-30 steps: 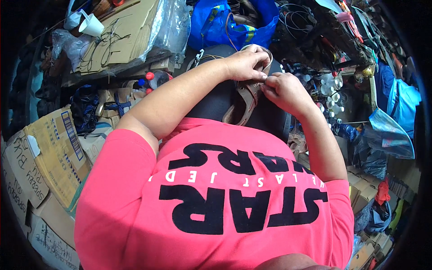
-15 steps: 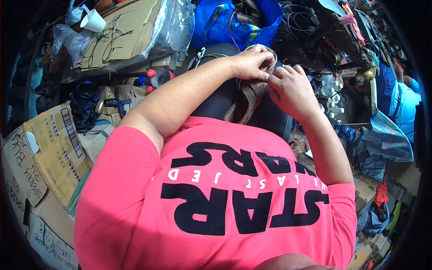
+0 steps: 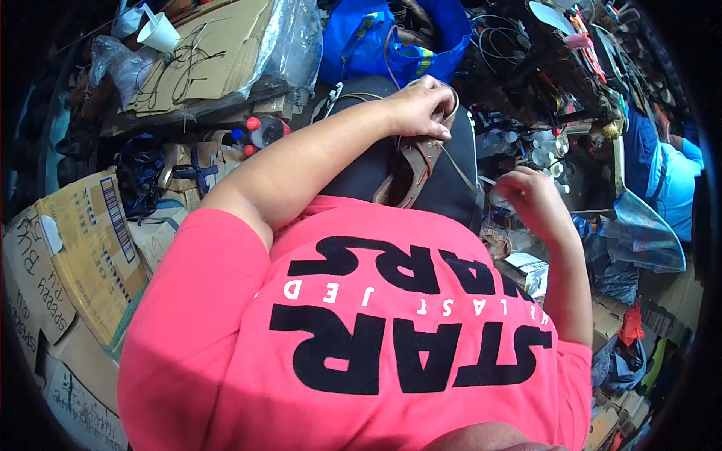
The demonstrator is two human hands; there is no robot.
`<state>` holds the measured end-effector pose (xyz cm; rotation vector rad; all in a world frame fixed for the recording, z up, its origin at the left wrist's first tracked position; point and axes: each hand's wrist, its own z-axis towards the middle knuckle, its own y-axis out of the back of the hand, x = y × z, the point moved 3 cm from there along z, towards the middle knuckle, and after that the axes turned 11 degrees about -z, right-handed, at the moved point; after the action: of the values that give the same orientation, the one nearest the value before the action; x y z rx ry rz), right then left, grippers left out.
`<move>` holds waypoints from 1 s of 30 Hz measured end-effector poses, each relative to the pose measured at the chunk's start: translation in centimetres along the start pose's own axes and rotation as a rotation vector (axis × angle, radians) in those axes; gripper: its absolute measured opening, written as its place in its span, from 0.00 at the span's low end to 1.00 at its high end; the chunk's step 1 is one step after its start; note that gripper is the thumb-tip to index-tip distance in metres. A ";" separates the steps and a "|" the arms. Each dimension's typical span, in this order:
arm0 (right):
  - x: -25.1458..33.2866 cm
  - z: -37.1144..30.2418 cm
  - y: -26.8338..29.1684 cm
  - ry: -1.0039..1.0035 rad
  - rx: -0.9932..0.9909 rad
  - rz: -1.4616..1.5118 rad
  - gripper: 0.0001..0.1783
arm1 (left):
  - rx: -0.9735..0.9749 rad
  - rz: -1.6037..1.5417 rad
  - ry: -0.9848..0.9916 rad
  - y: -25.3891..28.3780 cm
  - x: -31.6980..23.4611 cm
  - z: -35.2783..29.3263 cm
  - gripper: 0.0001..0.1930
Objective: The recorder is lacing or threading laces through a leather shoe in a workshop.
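A: Where does the brown leather shoe (image 3: 417,161) lie?

B: At far centre, on the dark-clad lap (image 3: 451,199) of a person in a pink shirt (image 3: 203,301); its mouth faces the near side, with small holes along one edge.

A: And the left hand (image 3: 425,109)?

B: Grasping the far part of the shoe, thumb and fingers bent round it, the forearm crossing from near left.

A: The right hand (image 3: 530,199)?

B: Well apart from the shoe, to its right, beside the thigh; fingers curled. A thin strand (image 3: 458,166) slants from the shoe toward this hand. Whether the fingertips grip its end cannot be told, the detail being too small.

A: What surrounds the lap?

B: Far centre, a blue bag (image 3: 353,37) with mixed contents. Far left, a stack of flat cardboard (image 3: 233,56), a white cup (image 3: 158,34) near its left edge. Just left of the lap, a red-capped bottle (image 3: 267,134). Right, a cluster of clear bottles (image 3: 553,150) with pale caps. Near left, a yellowish carton (image 3: 94,240).
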<state>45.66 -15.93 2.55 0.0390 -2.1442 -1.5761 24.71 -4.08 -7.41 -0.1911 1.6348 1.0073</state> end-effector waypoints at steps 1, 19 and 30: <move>-1.9 -1.1 -0.1 -0.125 -0.065 0.060 0.06 | -0.096 0.023 -0.022 0.5 -0.9 -0.5 0.29; 0.0 3.2 -6.5 -0.188 -0.254 0.558 0.16 | -0.475 -0.134 0.265 11.8 1.8 -11.9 0.11; -3.1 5.5 -7.7 -0.439 -0.681 1.705 0.25 | -0.270 -2.000 -0.088 7.1 4.1 -7.6 0.20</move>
<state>44.34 -12.66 -6.76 -1.8614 -0.8693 -0.9913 13.56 -3.38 -7.53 -1.5177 0.5222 -0.3755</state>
